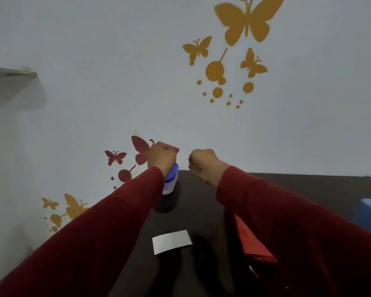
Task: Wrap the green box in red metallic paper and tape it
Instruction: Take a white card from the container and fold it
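Dark red sleeves (107, 228) reach over the dark brown table (201, 211).
Left hand (162, 154) and right hand (202, 165) are raised in empty fists; shiny red folded paper (252, 243) lies beneath the right arm.

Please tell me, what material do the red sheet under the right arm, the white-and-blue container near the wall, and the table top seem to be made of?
Red sheet: probably foil-coated paper; it has sharp fold edges and small bright glints near its lower end.
White-and-blue container: likely plastic, smooth and slightly glossy, with a blue lid.
Table top: dark, smooth and semi-glossy, as it shows soft reflections; whether it is wood or laminate cannot be told.
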